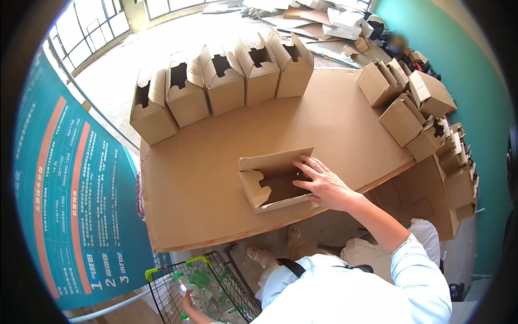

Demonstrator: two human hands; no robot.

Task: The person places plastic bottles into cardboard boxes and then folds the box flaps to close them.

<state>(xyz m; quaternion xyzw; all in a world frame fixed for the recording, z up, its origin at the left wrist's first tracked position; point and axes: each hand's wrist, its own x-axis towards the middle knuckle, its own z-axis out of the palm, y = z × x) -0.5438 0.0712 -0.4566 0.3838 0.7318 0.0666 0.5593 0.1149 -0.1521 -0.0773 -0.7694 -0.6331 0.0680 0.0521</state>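
In front of me on the table stands an open-topped brown cardboard box (286, 203), tilted at a slight angle, with its inside dark. My right hand (326, 186) lies over its right end, fingers spread and bent across the opening, touching the cardboard. Low on the left, a black wire basket (237, 286) with green corner pieces holds several clear bottles with green caps. My left hand (187, 299) reaches into it, its fingers closed around a clear bottle (182, 282). Part of that hand is hidden by the basket wires.
Several similar open boxes (229, 92) stand in a row along the far edge of the cardboard-covered table (216, 216). More boxes (399, 116) are piled at the right. A blue-green banner (75, 189) stands at the left. Flattened cardboard (313, 19) lies heaped at the back.
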